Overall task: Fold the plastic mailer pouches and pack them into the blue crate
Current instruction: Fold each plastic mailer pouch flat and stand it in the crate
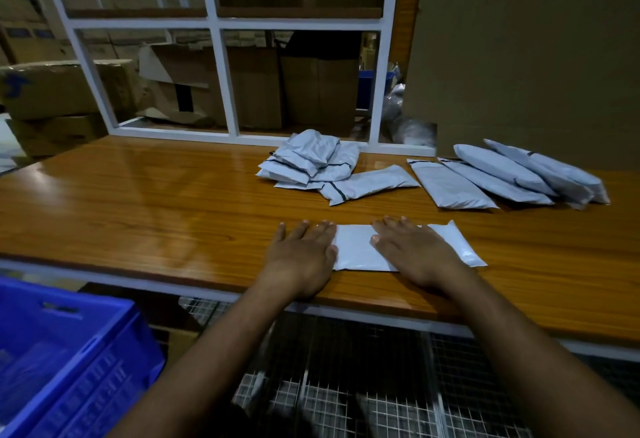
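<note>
A white mailer pouch lies flat near the front edge of the wooden table. My left hand presses its left end with straight fingers. My right hand lies flat across its right half. A loose heap of grey pouches sits further back at the middle. Several more pouches lean in a row at the right. The blue crate stands below the table at the lower left; its inside is dim.
A white window frame rises along the table's far edge, with cardboard boxes behind it. A tall cardboard sheet stands at the back right. Wire mesh shelving lies under the table in front of me.
</note>
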Tool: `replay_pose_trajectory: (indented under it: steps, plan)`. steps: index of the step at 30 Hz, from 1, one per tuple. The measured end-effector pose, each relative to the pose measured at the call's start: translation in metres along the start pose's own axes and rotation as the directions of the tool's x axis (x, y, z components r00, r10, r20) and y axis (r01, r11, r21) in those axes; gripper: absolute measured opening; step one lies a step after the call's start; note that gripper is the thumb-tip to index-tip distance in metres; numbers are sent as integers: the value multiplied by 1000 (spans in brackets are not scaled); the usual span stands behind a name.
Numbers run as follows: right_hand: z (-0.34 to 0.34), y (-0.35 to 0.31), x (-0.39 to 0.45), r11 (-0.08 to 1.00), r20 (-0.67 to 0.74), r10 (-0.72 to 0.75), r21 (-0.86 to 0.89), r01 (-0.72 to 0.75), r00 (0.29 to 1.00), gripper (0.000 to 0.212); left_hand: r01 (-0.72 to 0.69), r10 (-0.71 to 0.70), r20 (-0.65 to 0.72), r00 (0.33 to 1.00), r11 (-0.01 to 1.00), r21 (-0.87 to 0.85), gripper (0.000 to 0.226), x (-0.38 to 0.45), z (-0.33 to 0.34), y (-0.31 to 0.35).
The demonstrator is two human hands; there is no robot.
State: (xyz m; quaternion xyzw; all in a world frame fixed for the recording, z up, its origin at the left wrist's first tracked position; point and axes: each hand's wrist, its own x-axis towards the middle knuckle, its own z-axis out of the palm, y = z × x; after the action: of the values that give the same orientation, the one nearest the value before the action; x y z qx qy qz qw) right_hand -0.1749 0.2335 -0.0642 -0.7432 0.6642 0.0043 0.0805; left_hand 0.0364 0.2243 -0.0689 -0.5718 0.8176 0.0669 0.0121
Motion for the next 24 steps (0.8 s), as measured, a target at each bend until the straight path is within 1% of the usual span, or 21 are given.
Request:
replay_pose_trajectory:
  steps: [3, 4, 5, 6, 7, 8, 9, 11, 13, 16, 19, 21, 24]
  plan:
    - [13, -3, 3, 996, -45, 53, -70, -57, 998, 61, 74, -75, -1, 997, 983, -166, 55, -2, -4, -6]
    - [16, -5, 4, 993, -48, 79, -82, -82, 996, 61, 101, -109, -34, 993, 978, -185, 55, -1, -7, -5]
    - [17, -6, 6, 991, -49, 97, -92, -101, 994, 61, 111, -130, -100, 986, 978, -177, 55, 0, -10, -2]
    - [17, -7, 6, 988, -49, 110, -99, -114, 993, 62, 90, -118, -187, 975, 984, -156, 53, 0, -13, 5]
    - [17, -7, 6, 987, -52, 117, -104, -122, 992, 62, 43, -78, -262, 962, 989, -139, 51, 2, -15, 13]
    - [17, -8, 6, 987, -57, 119, -103, -124, 991, 62, -12, -28, -310, 950, 992, -127, 50, 4, -16, 23]
    - [17, -8, 6, 988, -58, 119, -97, -124, 991, 62, -60, 20, -312, 950, 991, -119, 49, 8, -16, 31]
    - [18, -8, 4, 989, -61, 115, -85, -120, 991, 61, -90, 60, -216, 975, 987, -130, 50, 14, -12, 41]
    - [19, -7, 4, 991, -75, 104, -73, -109, 992, 59, -76, 55, -138, 989, 985, -152, 51, 18, -3, 41]
    - [17, -6, 4, 992, -87, 94, -72, -100, 992, 58, -83, 72, -136, 988, 993, -80, 53, 19, 4, 40]
    - [18, -7, 2, 989, -98, 85, -113, -96, 992, 58, -76, 79, -61, 995, 996, 44, 55, 22, 2, 43]
    - [18, -6, 2, 990, -102, 77, -110, -88, 992, 58, -84, 85, -39, 996, 996, 37, 55, 23, 1, 42]
    - [17, 1, 3, 998, -109, 50, -29, -53, 993, 58, -95, 94, -31, 995, 995, -26, 55, 22, 4, 38]
